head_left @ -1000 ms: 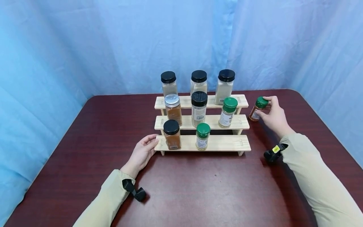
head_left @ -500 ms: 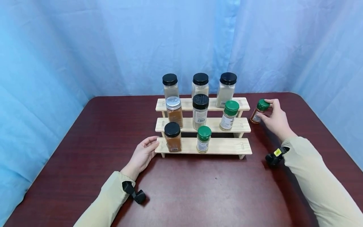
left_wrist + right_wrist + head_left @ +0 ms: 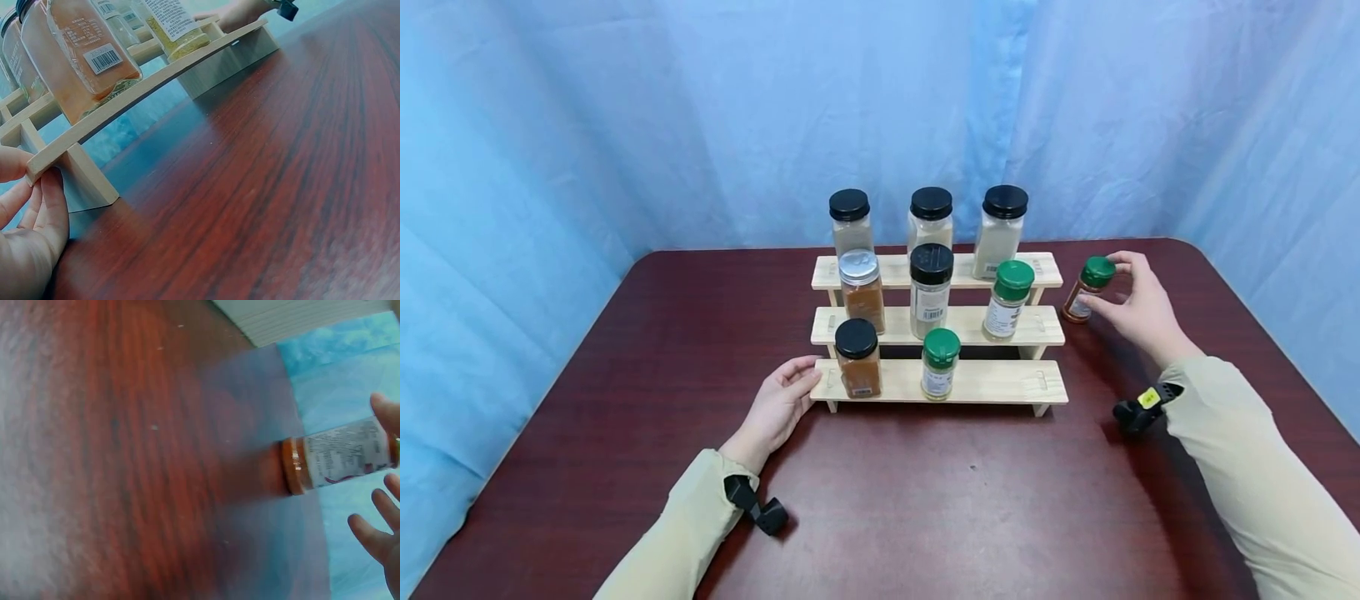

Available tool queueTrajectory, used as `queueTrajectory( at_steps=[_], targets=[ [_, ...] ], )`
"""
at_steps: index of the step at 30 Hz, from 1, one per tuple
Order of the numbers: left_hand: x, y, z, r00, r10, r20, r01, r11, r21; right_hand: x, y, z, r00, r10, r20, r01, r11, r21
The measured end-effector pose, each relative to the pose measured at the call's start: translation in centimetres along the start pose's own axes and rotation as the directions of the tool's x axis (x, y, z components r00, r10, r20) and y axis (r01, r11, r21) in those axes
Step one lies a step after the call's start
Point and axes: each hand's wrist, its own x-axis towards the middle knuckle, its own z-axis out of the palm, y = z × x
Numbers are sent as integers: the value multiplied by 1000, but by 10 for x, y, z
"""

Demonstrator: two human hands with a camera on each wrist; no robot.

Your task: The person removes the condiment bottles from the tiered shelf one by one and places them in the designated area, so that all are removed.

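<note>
My left hand (image 3: 778, 406) pinches the left front end of a three-tier wooden rack (image 3: 75, 129) between thumb and fingers. Over at the right, a green-capped spice jar (image 3: 1086, 292) with red-brown contents stands on the table. My right hand (image 3: 1138, 304) is around it, thumb close by the label and fingers by the cap, loosely spread. In the right wrist view the fingers (image 3: 373, 540) stand apart from the jar's side. A black-lidded jar (image 3: 857, 358) and a green-capped jar (image 3: 940, 364) stand on the rack's lowest tier.
On the middle tier are a silver-lidded jar (image 3: 861, 292), a black-capped shaker (image 3: 930, 292) and another green-capped jar (image 3: 1009, 300). Black-lidded jars (image 3: 1000, 233) line the top tier. Blue curtains (image 3: 775, 125) hang behind the dark red table (image 3: 910, 500).
My right hand has drawn slightly right, its fingers backing off the green cap and spreading while the jar stays put. The left hand keeps its pinch on the rack.
</note>
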Motion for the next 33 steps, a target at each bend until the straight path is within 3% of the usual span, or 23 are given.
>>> queueTrajectory(
  at_steps=[7, 17, 21, 25, 28, 31, 33],
  targets=[
    [1, 2, 0, 1000, 8, 3, -8, 1000, 0, -10, -23, -17, 987, 5, -159, 15, 992, 125],
    [0, 0, 0, 1000, -2, -7, 2, 1000, -14, -38, -62, -19, 964, -127, -233, 191, 942, 277],
    [1, -1, 1, 1000, 1, -7, -1, 1000, -26, -51, -82, -14, 928, -234, -289, 337, 859, 386],
    [1, -1, 1, 1000, 7, -4, -7, 1000, -28, -60, -98, -9, 874, -353, -333, 482, 713, 509],
    [1, -1, 1, 1000, 8, -4, -8, 1000, -30, -66, -108, -5, 839, -420, -345, 543, 637, 547],
    [0, -1, 1, 1000, 6, -1, -6, 1000, -24, -72, -117, 1, 818, -466, -339, 573, 604, 554],
    [-1, 0, 0, 1000, 3, -4, -3, 1000, -16, -75, -123, 5, 810, -498, -309, 580, 604, 547]
  ],
)
